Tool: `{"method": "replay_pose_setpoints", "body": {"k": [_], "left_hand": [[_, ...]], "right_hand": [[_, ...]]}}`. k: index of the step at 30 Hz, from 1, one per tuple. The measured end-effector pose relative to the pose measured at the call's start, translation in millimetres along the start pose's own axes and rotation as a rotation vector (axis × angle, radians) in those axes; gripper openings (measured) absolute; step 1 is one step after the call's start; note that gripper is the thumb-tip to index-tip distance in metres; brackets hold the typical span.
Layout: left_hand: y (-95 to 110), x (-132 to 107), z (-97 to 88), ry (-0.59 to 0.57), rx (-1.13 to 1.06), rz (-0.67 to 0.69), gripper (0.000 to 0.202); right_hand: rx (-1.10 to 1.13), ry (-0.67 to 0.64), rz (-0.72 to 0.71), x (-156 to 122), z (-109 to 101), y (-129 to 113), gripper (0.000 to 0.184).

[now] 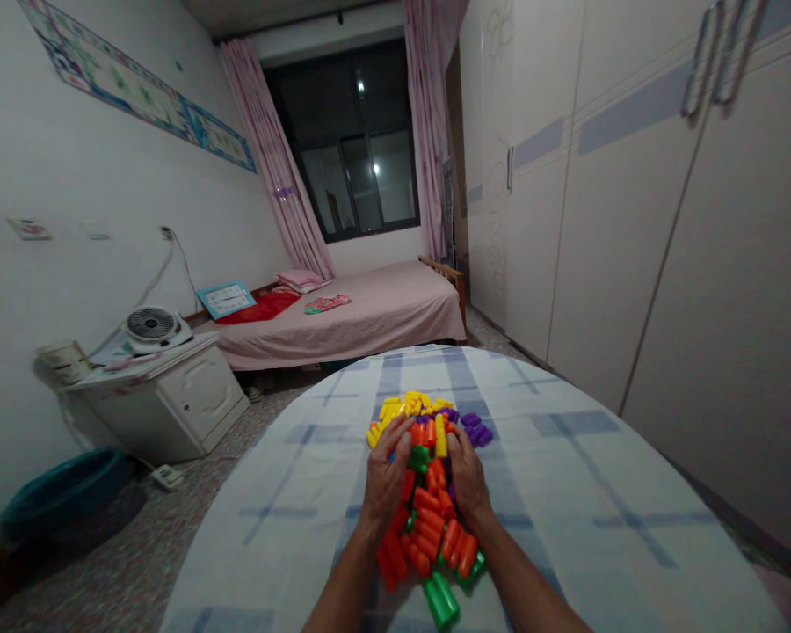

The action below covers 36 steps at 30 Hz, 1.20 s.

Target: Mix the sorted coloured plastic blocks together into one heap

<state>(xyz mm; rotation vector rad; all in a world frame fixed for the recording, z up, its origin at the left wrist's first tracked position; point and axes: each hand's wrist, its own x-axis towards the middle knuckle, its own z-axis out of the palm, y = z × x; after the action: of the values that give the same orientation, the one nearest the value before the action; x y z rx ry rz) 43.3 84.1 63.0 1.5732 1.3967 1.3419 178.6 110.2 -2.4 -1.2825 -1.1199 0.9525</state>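
On the round table lies a pile of glossy plastic building blocks (428,532), orange-red and green nearest me. My left hand (388,470) is closed in a curve against the pile's left side, fingertips at orange and green blocks. Facing it, my right hand (468,470) curls round the right side, its fingers by an upright yellow block (441,436). Several orange blocks (424,433) are cupped between both hands; exactly which fingers grip which block is hard to see. Behind the hands are yellow blocks (412,404) and purple blocks (478,431). A green block (441,601) lies closest to me.
A pale checked cloth (540,475) covers the table. Beyond stands a bed (382,308) beneath a window. White wardrobes (606,220) line the right. To the left are a low cabinet (201,400) with a fan (155,328) and a teal basin (66,488) on the floor.
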Motion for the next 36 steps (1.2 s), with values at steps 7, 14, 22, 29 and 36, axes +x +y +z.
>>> {"method": "replay_pose_setpoints", "body": {"k": [7, 14, 22, 29, 36], "left_hand": [[-57, 3, -34.2, 0.257, 0.100, -0.012, 0.049], [-82, 2, -36.3, 0.249, 0.232, -0.136, 0.056], [-74, 2, -33.5, 0.232, 0.206, -0.241, 0.069], [-70, 1, -32.3, 0.046, 0.030, -0.153, 0.060], [-60, -1, -33.2, -0.013, -0.095, -0.165, 0.064]], "right_hand": [[-0.023, 0.010, -0.012, -4, 1, -4, 0.058], [-0.295, 0.208, -0.283, 7, -14, 2, 0.055], [-0.468, 0.101, -0.135, 24, -26, 20, 0.065], [-0.233, -0.174, -0.082, 8, -9, -1, 0.067], [0.017, -0.203, 0.024, 4, -3, -8, 0.075]]}}
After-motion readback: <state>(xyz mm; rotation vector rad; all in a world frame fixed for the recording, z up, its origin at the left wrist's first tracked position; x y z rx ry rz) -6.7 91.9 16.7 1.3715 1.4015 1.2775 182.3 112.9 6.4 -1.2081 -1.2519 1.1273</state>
